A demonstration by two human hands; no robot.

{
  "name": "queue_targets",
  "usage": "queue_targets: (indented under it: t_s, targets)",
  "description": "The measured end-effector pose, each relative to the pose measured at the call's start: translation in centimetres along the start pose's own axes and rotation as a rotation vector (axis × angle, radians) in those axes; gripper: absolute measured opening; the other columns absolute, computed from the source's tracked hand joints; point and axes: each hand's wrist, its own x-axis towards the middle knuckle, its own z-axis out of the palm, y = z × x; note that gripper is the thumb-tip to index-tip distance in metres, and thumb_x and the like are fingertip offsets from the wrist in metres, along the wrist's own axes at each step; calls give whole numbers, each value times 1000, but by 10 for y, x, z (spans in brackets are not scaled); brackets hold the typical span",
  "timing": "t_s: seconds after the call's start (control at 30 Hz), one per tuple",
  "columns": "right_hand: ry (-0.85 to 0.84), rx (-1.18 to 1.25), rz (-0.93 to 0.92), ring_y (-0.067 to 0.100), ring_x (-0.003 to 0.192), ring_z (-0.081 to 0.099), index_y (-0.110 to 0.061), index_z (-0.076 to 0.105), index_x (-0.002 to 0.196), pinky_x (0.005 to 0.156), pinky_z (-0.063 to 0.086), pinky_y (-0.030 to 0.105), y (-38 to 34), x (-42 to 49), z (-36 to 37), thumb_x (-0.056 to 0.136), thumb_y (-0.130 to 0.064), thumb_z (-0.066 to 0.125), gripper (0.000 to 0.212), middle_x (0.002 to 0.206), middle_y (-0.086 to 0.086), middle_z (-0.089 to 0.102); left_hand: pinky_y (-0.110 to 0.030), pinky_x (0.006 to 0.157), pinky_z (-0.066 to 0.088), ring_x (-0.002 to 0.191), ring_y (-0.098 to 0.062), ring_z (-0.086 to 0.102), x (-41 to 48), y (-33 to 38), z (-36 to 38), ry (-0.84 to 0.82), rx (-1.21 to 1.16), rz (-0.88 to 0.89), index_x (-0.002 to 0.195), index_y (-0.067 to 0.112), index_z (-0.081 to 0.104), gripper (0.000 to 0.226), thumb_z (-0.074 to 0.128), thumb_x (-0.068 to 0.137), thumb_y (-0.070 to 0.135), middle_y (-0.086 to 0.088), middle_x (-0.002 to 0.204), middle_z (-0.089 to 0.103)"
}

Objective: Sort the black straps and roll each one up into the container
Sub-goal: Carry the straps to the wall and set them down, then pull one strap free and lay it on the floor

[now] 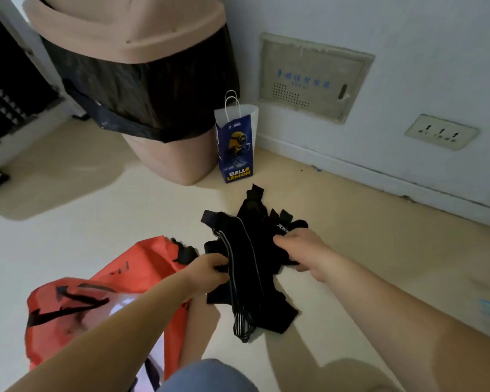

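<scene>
The black straps (249, 267) lie in a tangled heap on the pale floor (68, 236), just below the middle of your view. One long strap with thin light stitching runs from 11 o'clock to 6 o'clock across the top of the heap. Your left hand (210, 271) is at the heap's 9 o'clock edge, fingers curled round a fold of black webbing. Your right hand (300, 250) is at its 3 o'clock edge, fingers and thumb closed on another strap end beside some white lettering. The two hands sit apart, the heap between them. The orange bag (96, 281) rests on the floor at 8 o'clock from the heap, partly under your left forearm, with a black buckle at its near corner. At 11 o'clock stands a pink bin (164, 162) with a black liner hanging over it. A blue paper bag (235, 148) stands just beside the bin at 12 o'clock, against the wall. A wall socket (441, 131) shows at 2 o'clock.
</scene>
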Motion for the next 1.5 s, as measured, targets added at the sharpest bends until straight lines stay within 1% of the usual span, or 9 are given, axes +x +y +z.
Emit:
queue_targets:
  t_s: [0.03, 0.1, 0.3, 0.6, 0.73, 0.87, 1.13, 1.3, 1.5]
  targets:
    - [-65, -94, 1, 25, 85, 50, 10, 53, 131, 66, 43, 30, -1, 3, -3, 102, -38, 61, 56, 97, 6, 53, -32, 102, 51, 117, -23, 66, 3, -3, 6, 11, 27, -13, 128, 8, 69, 34, 67, 94, 8, -9, 125, 70]
    - [-197, -316, -13, 23, 88, 53, -8, 66, 109, 69, 49, 30, -1, 9, -11, 103, -42, 58, 35, 98, 6, 55, -36, 102, 52, 116, -27, 67, 11, -9, 15, 38, 67, -40, 117, 4, 72, 24, 66, 94, 9, -12, 119, 72]
    - [-238, -716, -148, 20, 89, 65, -16, 69, 120, 76, 53, 33, 8, 60, -19, 106, -38, 56, 29, 106, 5, 70, -32, 92, 52, 108, -25, 66, 58, -20, 40, 130, 30, -110, 114, 15, 65, 20, 66, 97, 24, -5, 112, 70]
    - [-281, -397, -116, 18, 122, 61, -27, 50, 154, 103, 48, 27, 95, 128, -5, 107, -44, 56, 51, 140, 0, 63, -43, 69, 66, 67, -26, 73, 121, -14, 39, 431, -335, -249, 89, 15, 71, 38, 63, 98, 52, -9, 74, 75]
    - [-238, -348, -128, -1, 78, 50, -22, 58, 148, 67, 37, 14, 98, 142, -14, 108, -39, 55, 43, 105, -11, 57, -35, 61, 59, 63, -21, 69, 135, 2, 31, 506, -506, -275, 94, 7, 73, 35, 64, 102, 39, -12, 78, 76]
    - [-232, -305, -130, 5, 75, 55, -24, 70, 124, 61, 40, 15, 93, 141, -17, 110, -38, 50, 28, 93, -9, 63, -26, 54, 49, 60, -17, 59, 133, 24, 33, 486, -642, -288, 85, 9, 69, 23, 66, 101, 25, -7, 74, 68]
    - [-181, 347, 34, 25, 104, 76, -24, 72, 121, 98, 60, 45, 58, 138, -21, 94, -62, 67, 47, 110, 6, 80, -23, 58, 46, 58, -6, 53, 81, 90, 90, 267, -255, 258, 80, 19, 63, 20, 69, 96, 28, 7, 65, 60]
    - [-310, 344, 30, 27, 104, 78, -23, 76, 119, 100, 60, 47, 71, 133, -30, 93, -51, 75, 38, 109, 5, 82, -21, 92, 45, 101, -9, 54, 76, 76, 111, 166, 3, 594, 92, 21, 72, 9, 69, 97, 29, 10, 102, 59]
    - [-143, 383, 20, 24, 112, 74, -29, 75, 117, 110, 53, 51, 71, 133, -36, 102, -46, 65, 25, 117, 1, 80, -35, 80, 58, 81, -19, 68, 75, 90, 110, 219, -686, 88, 92, 10, 72, 37, 56, 105, 41, -6, 88, 71]
